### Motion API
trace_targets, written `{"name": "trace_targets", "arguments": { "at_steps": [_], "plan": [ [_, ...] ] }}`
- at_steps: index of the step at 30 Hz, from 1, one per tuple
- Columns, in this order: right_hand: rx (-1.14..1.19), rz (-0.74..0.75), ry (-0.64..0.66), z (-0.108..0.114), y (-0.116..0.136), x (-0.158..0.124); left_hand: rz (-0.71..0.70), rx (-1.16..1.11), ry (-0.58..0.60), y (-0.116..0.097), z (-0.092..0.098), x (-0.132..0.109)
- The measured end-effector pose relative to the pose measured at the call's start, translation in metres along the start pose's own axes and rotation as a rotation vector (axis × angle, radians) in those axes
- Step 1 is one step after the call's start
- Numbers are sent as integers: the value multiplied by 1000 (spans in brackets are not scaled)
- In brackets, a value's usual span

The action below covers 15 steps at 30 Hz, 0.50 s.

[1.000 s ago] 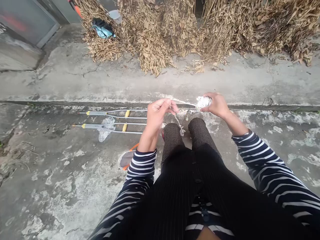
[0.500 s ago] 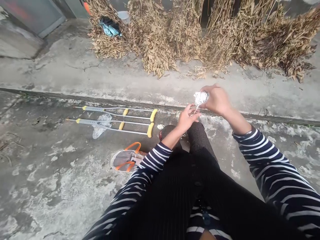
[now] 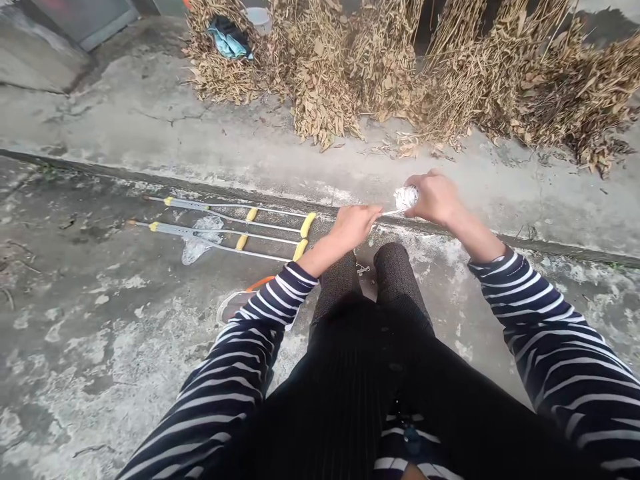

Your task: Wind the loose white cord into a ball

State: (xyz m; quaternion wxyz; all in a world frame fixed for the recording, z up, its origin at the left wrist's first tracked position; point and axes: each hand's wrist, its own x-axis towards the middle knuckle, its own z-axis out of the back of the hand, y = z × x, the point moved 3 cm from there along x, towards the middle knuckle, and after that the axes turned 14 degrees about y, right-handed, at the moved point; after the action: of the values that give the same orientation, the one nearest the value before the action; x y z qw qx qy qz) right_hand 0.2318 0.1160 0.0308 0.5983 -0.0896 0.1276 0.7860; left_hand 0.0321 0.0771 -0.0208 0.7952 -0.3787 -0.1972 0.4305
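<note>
A white wound ball of what looks like string or plastic strip is gripped in my right hand, above the edge of the concrete step. From it a short white strand runs left to my left hand, whose fingers are closed on its end. The strand looks taut between the two hands. The fingers of my right hand wrap the ball's right side and hide part of it. Both hands are held out over my knees.
Two crutches with yellow pads lie on the ground to the left, a clear plastic bag by them. A bag with orange handles is partly behind my left sleeve. Dried plant bundles line the raised concrete step.
My left hand has moved left, away from the ball, drawing the strand out straight. My right hand keeps hold of the ball in nearly the same place. The view has shifted slightly.
</note>
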Motion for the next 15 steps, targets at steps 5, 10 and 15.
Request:
{"name": "trace_targets", "arguments": {
  "at_steps": [5,10,15],
  "plan": [
    [15,36,-16,3,5,-2,33,-525,427,3,-19,5],
    [90,49,-52,8,12,-12,-70,-1057,394,-13,-22,1],
    [150,62,-109,9,7,-15,-5,-1299,282,-15,-36,-7]
  ]
}}
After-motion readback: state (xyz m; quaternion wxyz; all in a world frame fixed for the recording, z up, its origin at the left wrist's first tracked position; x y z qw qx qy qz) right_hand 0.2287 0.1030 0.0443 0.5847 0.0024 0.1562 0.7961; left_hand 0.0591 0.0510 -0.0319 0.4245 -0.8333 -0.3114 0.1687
